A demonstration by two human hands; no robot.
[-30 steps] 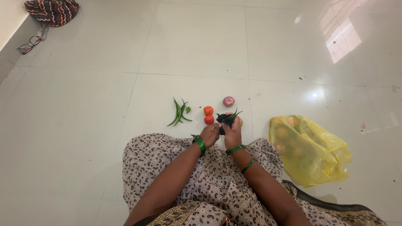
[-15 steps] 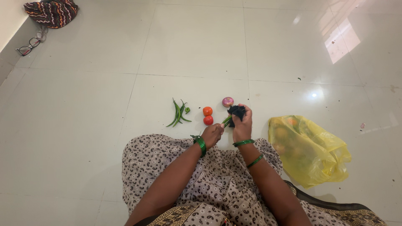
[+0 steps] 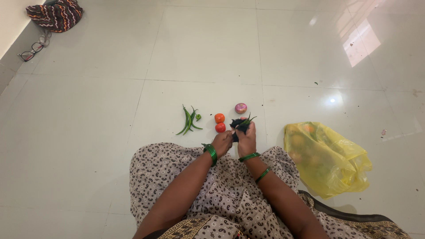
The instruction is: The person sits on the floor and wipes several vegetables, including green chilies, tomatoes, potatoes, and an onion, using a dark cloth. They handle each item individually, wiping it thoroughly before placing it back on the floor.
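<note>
Fingers [image 3: 245, 131] of the right hand [image 3: 247, 140] clamp a small black bag [image 3: 239, 125] with green chillies poking out; the left hand [image 3: 222, 142] pinches its edge, best pulled gently so nothing spills.

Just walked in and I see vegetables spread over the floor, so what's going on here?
A person sits on the pale tiled floor. Both hands, left hand and right hand, grip a small dark crumpled bag with green stalks poking out. Long green chillies, two red tomatoes and a purple onion lie ahead; a yellow plastic bag sits to the right.
</note>
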